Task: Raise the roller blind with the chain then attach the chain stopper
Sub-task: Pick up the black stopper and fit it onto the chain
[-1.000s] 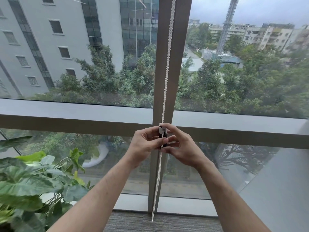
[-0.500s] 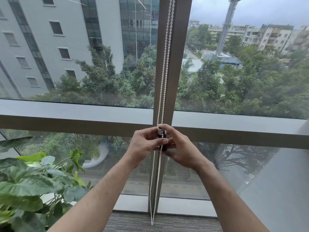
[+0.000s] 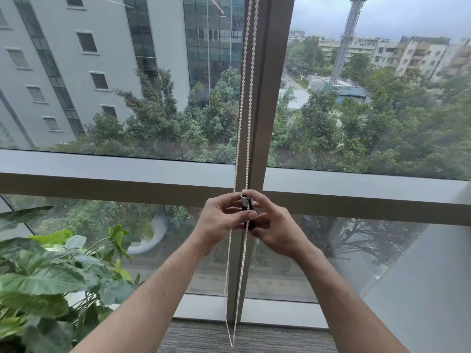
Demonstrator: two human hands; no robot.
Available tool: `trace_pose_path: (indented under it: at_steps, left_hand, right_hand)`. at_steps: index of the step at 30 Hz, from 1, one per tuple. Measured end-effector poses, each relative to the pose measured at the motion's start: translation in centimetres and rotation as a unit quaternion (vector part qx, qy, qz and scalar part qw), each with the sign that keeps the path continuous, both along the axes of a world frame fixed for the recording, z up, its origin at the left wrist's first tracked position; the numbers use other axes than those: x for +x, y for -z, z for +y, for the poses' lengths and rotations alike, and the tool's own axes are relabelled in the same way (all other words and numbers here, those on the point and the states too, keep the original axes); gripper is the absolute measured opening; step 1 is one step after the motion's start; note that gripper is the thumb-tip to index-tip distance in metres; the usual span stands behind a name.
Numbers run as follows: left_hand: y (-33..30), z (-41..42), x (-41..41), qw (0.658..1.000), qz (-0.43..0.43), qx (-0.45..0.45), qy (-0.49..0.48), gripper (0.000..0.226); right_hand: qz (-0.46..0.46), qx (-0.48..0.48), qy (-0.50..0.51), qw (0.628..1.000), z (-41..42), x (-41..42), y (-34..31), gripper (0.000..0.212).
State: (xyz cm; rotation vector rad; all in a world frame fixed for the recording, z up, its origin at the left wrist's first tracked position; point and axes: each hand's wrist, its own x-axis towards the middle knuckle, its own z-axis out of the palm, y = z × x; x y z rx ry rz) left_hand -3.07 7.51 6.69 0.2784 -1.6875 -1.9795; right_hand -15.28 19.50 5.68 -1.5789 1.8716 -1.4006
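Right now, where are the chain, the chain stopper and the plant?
chain (image 3: 244, 98): head view, left strand above the hands.
chain stopper (image 3: 244, 197): head view, white top end between the fingers.
plant (image 3: 46, 278): head view, large leaf at lower left.

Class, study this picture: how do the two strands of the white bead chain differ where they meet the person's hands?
The right strand runs into the chain stopper pinched by the left hand and right hand; the left strand passes beside it, outside the stopper. Below the hands, the left strand bows outward, whereas the right strand hangs straighter. Both are white beaded and join in one loop near the floor.
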Motion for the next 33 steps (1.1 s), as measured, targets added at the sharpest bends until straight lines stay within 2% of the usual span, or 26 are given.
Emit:
trace_pose_path:
  at_steps: [3,5,8,10,12,16,18,22,26,33]
  left_hand:
    - [0.2,0.1,0.0,1.000,-0.008,-0.003,0.003,0.035]
    - [0.3,0.2,0.1,1.000,-0.010,-0.008,-0.001,0.035]
    - [0.7,0.3,0.0,1.000,-0.005,-0.018,0.006,0.034]
    - [0.8,0.4,-0.1,1.000,-0.006,-0.022,0.009,0.038]
    - [1.2,0.4,-0.3,0.999,-0.012,-0.035,-0.002,0.043]
    - [2.0,0.5,-0.5,0.996,-0.022,-0.078,-0.034,0.044]
    - [2.2,0.6,-0.7,0.995,-0.021,-0.086,-0.040,0.046]
    - [2.8,0.7,-0.6,0.994,-0.019,-0.099,-0.037,0.050]
    - [3.1,0.9,-0.6,0.995,0.006,-0.095,-0.019,0.052]
    - [3.5,1.3,0.0,0.998,0.042,-0.050,-0.011,0.025]
  right_hand:
    - [-0.059,0.003,-0.029,0.998,0.3,0.2,0.4,0.088]
    - [-0.134,0.001,-0.054,0.990,0.5,0.1,0.9,0.083]
    - [-0.229,-0.047,-0.048,0.971,0.5,0.5,1.5,0.046]
    - [-0.272,-0.079,-0.007,0.959,0.3,1.2,1.6,0.037]
    - [-0.315,-0.099,0.030,0.944,0.0,1.7,1.8,0.040]
    - [-0.387,-0.074,0.092,0.915,-0.7,1.9,2.5,0.050]
    - [-0.418,-0.049,0.088,0.903,-0.7,1.8,2.5,0.050]
    - [-0.434,-0.006,0.044,0.900,-0.6,1.5,2.3,0.032]
    - [-0.447,-0.018,0.052,0.893,-0.4,1.1,2.1,0.046]
    - [-0.463,-0.062,0.057,0.883,-0.3,1.4,3.7,0.062]
